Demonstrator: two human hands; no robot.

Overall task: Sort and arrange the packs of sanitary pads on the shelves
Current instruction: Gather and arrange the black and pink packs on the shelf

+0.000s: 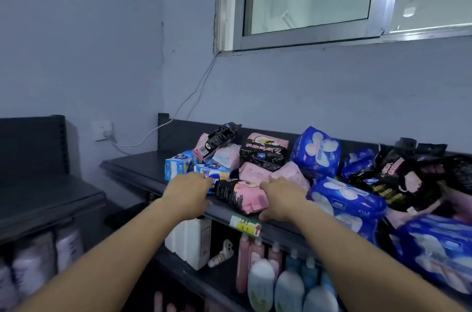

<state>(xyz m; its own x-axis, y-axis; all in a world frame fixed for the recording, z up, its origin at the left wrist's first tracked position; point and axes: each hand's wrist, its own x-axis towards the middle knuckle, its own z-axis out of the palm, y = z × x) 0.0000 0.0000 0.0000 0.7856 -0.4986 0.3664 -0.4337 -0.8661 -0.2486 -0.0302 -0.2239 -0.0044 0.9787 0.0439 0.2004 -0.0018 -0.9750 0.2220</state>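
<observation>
A jumbled heap of pad packs lies on the dark top shelf (132, 166). A black-and-pink pack (240, 195) lies at the shelf's front edge between my two hands. My left hand (187, 195) reaches to its left end, fingers over a small blue-and-white pack (213, 173). My right hand (282, 198) rests on the pack's right end, fingers stretched over it, thumb at the shelf edge. Behind are pink packs (293, 173), a black pack (264, 152) and blue packs (316, 152). Whether either hand grips anything is hidden.
More blue packs (347, 199) and black packs (393, 173) crowd the shelf's right side. A price tag (245, 225) hangs on the front edge. Bottles (263, 283) and a white jug (194, 242) stand on the shelf below. A second shelf unit (46, 196) stands left.
</observation>
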